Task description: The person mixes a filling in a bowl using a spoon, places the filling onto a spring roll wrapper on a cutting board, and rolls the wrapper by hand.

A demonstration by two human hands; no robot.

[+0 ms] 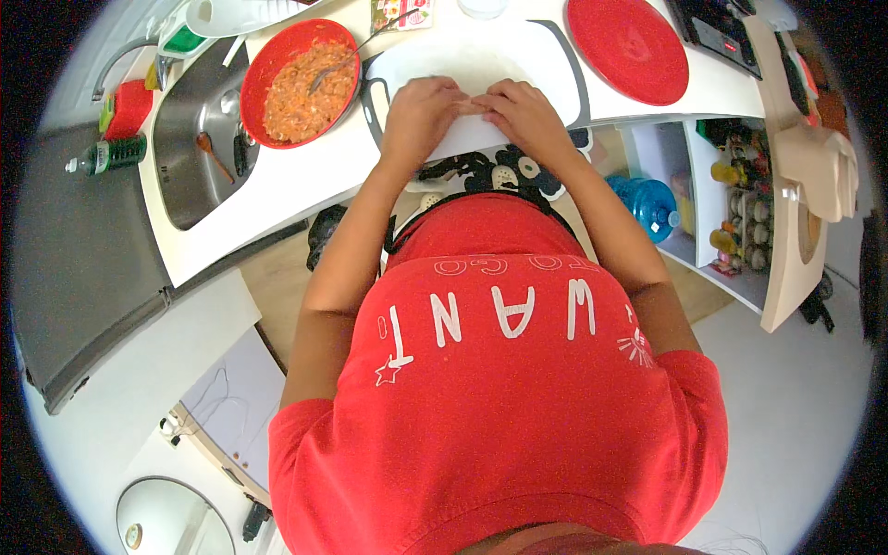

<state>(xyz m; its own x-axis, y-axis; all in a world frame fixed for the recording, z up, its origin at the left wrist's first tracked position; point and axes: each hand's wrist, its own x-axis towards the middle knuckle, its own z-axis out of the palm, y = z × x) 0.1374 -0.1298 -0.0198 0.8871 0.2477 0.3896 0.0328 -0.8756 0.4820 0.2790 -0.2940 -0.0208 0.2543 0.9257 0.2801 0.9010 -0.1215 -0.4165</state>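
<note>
My left hand (424, 114) and my right hand (524, 114) meet over a white cutting board (541, 59) with a grey rim. Between their fingertips is a small, pale, thin piece of food (472, 107), perhaps a wrapper with filling; both hands grip it. To the left of the board stands a red bowl (251, 90) of orange minced filling (298, 94), with a metal spoon (340, 66) resting in it. A round red plate or lid (628, 48) lies right of the board.
At the left is a steel sink (187, 173) with a wooden-looking spoon (215, 158) inside. A green bottle (118, 154) lies beside it. Behind the board are a printed packet (402, 14) and a clear bowl (482, 7). A black appliance (718, 38) stands far right.
</note>
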